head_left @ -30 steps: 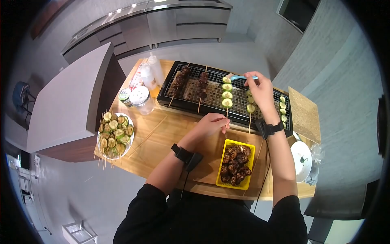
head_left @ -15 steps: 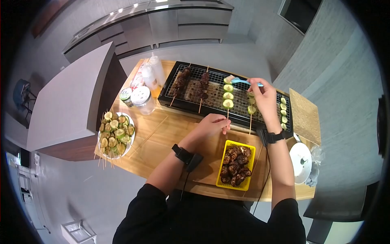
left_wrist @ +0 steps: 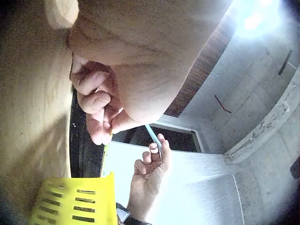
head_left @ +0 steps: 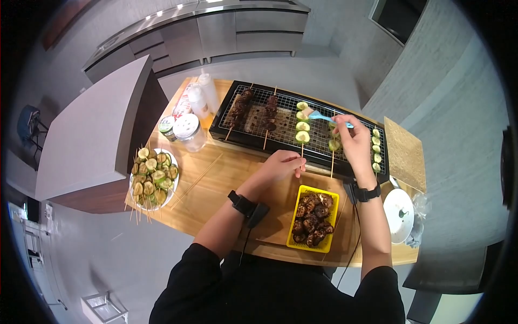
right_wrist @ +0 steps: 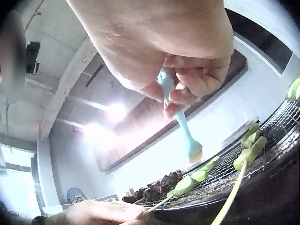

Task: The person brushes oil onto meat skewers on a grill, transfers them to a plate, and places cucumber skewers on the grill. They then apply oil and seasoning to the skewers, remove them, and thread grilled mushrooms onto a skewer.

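In the head view the left hand (head_left: 281, 166) pinches the near end of a wooden skewer carrying several green vegetable slices (head_left: 302, 126) on the grill (head_left: 253, 141). The right hand (head_left: 352, 141) holds a light blue brush (head_left: 322, 117), its bristles at the second slice from the far end. The right wrist view shows the brush (right_wrist: 186, 133) gripped between thumb and fingers, its head above the slices (right_wrist: 183, 185). In the left wrist view the left hand's fingertips (left_wrist: 99, 133) meet at the skewer's end, and the right hand (left_wrist: 149, 180) appears beyond.
Two dark skewers (head_left: 239, 110) lie on the grill's left part, more green ones (head_left: 376, 148) on its right. A yellow basket (head_left: 290, 241) of browned pieces stands near the front edge. Bottles (head_left: 197, 102), a jar (head_left: 189, 133) and a plate of skewered slices (head_left: 176, 182) are at left, a white lid (head_left: 398, 216) at right.
The right hand has moved toward the person, bringing the brush from the farthest slice to the second one. The left hand still holds its skewer in the same place.
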{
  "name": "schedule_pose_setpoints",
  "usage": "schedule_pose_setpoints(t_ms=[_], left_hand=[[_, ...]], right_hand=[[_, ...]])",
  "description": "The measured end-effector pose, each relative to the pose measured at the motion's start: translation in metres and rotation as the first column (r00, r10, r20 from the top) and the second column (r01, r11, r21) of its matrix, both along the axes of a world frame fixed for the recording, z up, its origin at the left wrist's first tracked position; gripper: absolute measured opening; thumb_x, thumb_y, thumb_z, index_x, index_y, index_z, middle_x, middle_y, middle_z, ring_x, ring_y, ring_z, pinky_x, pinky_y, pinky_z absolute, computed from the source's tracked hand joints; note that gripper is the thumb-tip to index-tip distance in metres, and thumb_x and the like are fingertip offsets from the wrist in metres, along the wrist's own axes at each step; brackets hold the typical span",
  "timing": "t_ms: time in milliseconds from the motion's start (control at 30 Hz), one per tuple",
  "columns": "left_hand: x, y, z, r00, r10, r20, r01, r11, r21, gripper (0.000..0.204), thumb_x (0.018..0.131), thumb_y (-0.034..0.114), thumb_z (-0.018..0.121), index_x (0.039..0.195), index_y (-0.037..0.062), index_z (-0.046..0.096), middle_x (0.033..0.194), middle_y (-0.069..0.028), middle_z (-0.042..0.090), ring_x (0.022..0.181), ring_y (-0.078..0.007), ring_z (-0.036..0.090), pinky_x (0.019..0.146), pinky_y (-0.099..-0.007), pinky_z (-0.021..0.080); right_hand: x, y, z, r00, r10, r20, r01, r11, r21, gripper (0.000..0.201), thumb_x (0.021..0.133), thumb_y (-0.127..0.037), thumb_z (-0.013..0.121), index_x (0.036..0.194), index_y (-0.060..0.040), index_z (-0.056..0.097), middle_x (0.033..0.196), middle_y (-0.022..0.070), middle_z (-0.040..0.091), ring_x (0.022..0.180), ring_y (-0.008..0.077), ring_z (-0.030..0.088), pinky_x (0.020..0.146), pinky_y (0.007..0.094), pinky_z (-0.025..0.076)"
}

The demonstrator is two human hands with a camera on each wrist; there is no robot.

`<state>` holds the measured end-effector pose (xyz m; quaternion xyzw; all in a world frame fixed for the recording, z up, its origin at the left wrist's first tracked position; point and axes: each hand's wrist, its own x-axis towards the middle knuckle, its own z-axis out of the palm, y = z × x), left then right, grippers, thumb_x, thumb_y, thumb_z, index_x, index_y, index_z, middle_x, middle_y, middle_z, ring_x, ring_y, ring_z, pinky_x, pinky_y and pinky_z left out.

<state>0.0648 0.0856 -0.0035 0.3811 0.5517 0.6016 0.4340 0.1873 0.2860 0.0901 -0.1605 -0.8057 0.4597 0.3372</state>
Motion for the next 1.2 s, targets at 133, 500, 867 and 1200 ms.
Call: schedule_pose_setpoints(t_ms=[133,500,867,1200], left_hand=[[0.0,0.001,0.003,1.0,0.0,-0.004,0.0,1.0,-0.002,0.029,0.107,0.02,0.062,0.09,-0.0011,0.071,0.083,-0.0025,0.07,0.074,-0.0092,0.065,0.072,-0.0257,0.051],[0.0,0.005,-0.008,0.999,0.003,0.033,-0.004,0.999,0.036,0.029,0.107,0.02,0.062,0.091,-0.0016,0.072,0.08,-0.0024,0.07,0.074,-0.0095,0.065,0.072,-0.0259,0.051],[0.0,0.001,0.0,1.0,-0.005,0.003,0.005,1.0,0.021,0.029,0.109,0.021,0.06,0.092,0.0002,0.072,0.08,-0.0015,0.069,0.076,-0.0093,0.063,0.074,-0.0254,0.048],[-0.004,0.006,-0.01,0.999,0.007,-0.045,-0.006,1.0,0.02,0.029,0.107,0.022,0.062,0.089,0.0003,0.072,0.08,-0.0011,0.07,0.075,-0.0088,0.064,0.073,-0.0252,0.049]], right_hand=[[0.014,-0.017,0.008,0.999,-0.022,0.045,0.021,1.0,0.003,0.017,0.106,-0.015,0.066,0.11,-0.0025,0.076,0.08,0.0004,0.071,0.067,0.0019,0.06,0.058,0.0208,0.043],[0.031,-0.024,-0.001,0.992,0.086,0.097,-0.083,0.996,-0.034,0.016,0.107,-0.012,0.064,0.11,-0.0009,0.076,0.088,0.0006,0.072,0.075,0.0035,0.063,0.063,0.0185,0.044],[0.045,-0.039,-0.016,0.996,0.061,-0.057,-0.067,0.992,-0.104,0.013,0.105,-0.007,0.067,0.11,0.0004,0.075,0.094,0.0017,0.074,0.077,0.0047,0.064,0.065,0.0201,0.049],[0.057,-0.046,-0.018,0.99,0.085,-0.11,-0.101,0.983,-0.152,0.012,0.105,-0.007,0.066,0.11,-0.0004,0.075,0.089,-0.0012,0.071,0.074,0.0043,0.061,0.064,0.0194,0.047]])
